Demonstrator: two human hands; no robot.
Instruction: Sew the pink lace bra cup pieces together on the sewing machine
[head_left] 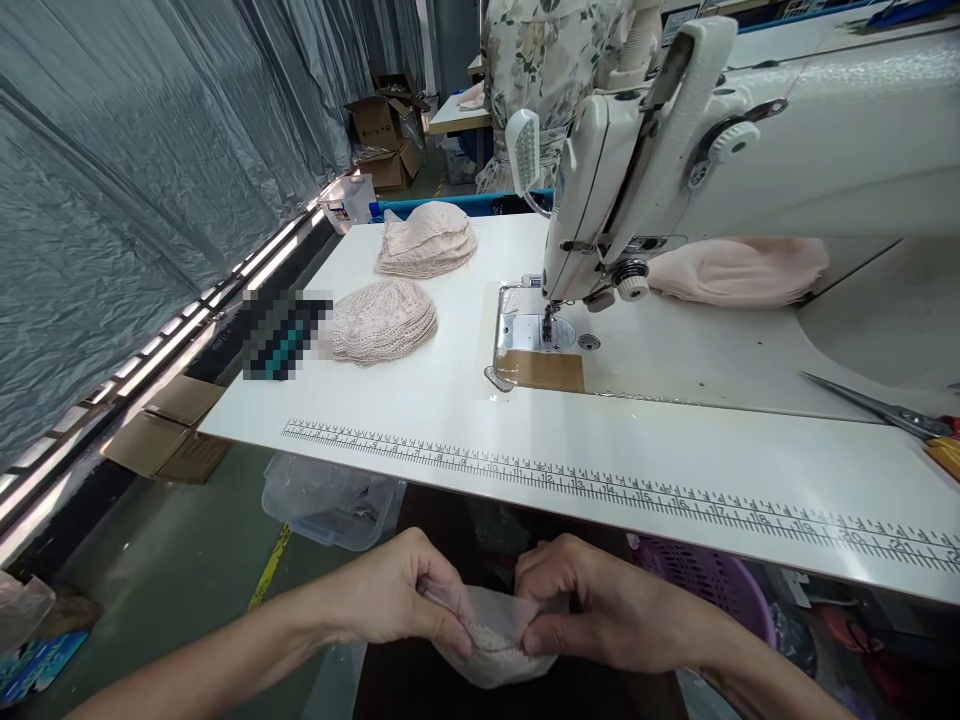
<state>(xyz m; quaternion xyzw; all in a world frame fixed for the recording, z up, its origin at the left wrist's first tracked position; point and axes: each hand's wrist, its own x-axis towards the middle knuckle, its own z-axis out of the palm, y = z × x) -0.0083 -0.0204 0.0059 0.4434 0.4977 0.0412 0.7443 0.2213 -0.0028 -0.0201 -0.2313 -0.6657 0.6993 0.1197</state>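
Note:
A pale, cup-shaped fabric piece (495, 660) with a seam along its edge is held low, in front of the table's near edge. My left hand (409, 595) pinches its left side between thumb and fingers. On the right side, my right hand (585, 605) grips the same edge, thumb on top. Beyond my hands, the sewing machine (600, 190) stands on the white table (450, 400), its needle and presser foot (551, 325) above the metal plate. Two stacks of beige lace pieces, a nearer stack (386, 320) and a farther stack (427, 240), lie left of the needle.
Scissors (877, 405) lie at the table's right. Pink fabric (739, 272) sits under the machine arm. Below the table are a clear plastic bin (334, 495) and a purple basket (712, 580). A person in floral clothing (536, 70) is behind the machine.

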